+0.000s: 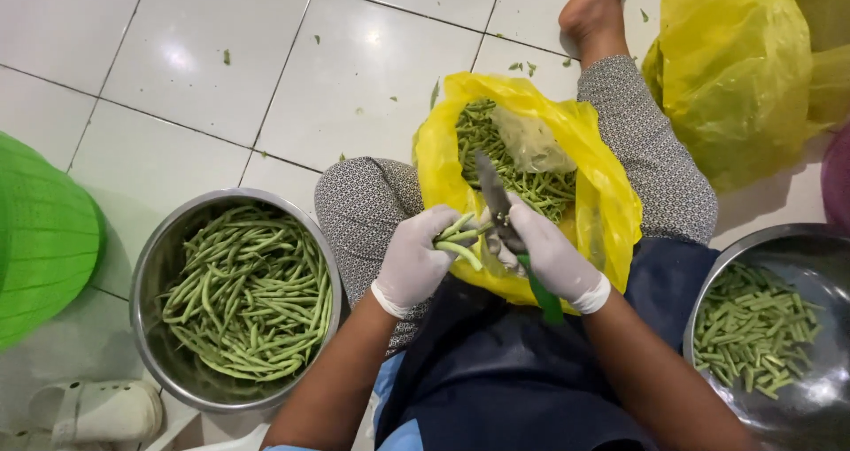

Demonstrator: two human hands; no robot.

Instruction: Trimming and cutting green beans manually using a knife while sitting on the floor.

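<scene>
Right, head view only, w/ us looking straight down at our lap. Our left hand (413,262), in a white glove, is curled closed round a small bunch of green beans (460,236), fingers wrapped tight so the pods stick out toward the middle. Our right hand (551,254), also gloved, is clenched on a knife (496,205) w/ a green handle; the blade points up and away from us, lying just beside the bunch, but we can't tell if the edge touches the pods. Both hands meet above a yellow plastic bag (611,194) that sits open on our lap between the knees, approx. half full of whole beans w/ a crumpled clear bag on top of them.

On our left, on the white tiled floor (204,53), stands a steel bowl (150,265) packed w/ long whole beans, nearly to the rim. On our right a second steel bowl (797,238) holds short cut bean pieces, covering its bottom on the side nearer us. Further right and up is another yellow bag (735,70), bunched shut, contents hidden. A green plastic basket (44,238) lies at the far left edge, and a white sandal (97,411) is below the left bowl. Small green scraps dot the tiles near our foot (591,13).
</scene>
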